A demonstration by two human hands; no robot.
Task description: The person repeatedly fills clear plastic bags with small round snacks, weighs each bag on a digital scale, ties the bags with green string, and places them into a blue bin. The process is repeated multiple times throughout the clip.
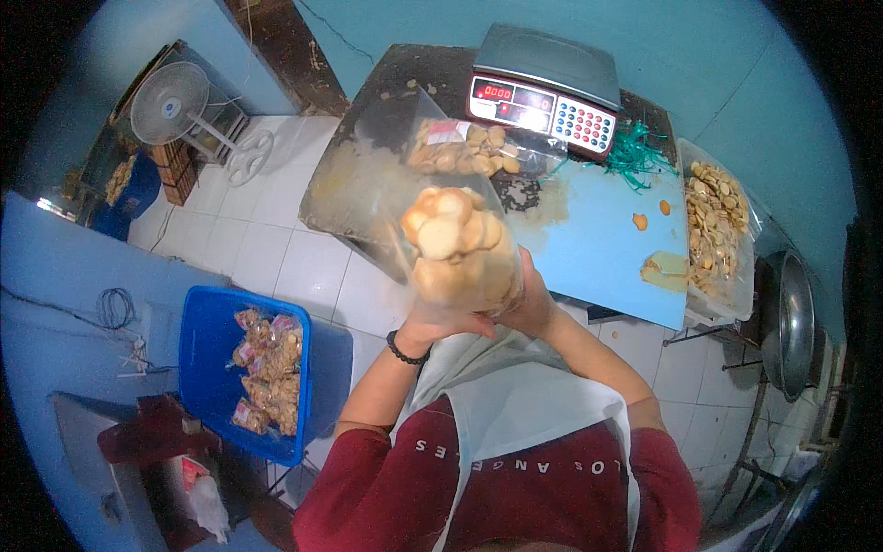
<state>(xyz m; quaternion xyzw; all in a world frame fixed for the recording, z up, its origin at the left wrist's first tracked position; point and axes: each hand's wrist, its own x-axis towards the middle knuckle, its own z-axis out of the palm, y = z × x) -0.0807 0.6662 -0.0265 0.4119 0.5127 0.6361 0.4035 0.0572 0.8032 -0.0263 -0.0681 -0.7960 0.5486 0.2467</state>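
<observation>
Between my two hands is a clear plastic bag of round golden biscuits (459, 252), held up in front of my body, near the table's front edge. My left hand (438, 326), with a dark beaded bracelet at the wrist, grips the bag's lower end. On the bag's right side and bottom is my right hand (528, 300). Behind the held bag, another clear bag of biscuits (462, 153) with a pink and white label lies on the table (586, 234). A digital scale (545, 103) with lit red digits stands at the table's back.
Green plastic ties (631, 155) lie right of the scale. Loose biscuits (640, 221) are on the table's right part. A plastic tub of biscuits (717, 234) adjoins the right edge, beside a metal basin (790, 324). Left stand a blue bin (303, 386) with filled bags and a fan (170, 107).
</observation>
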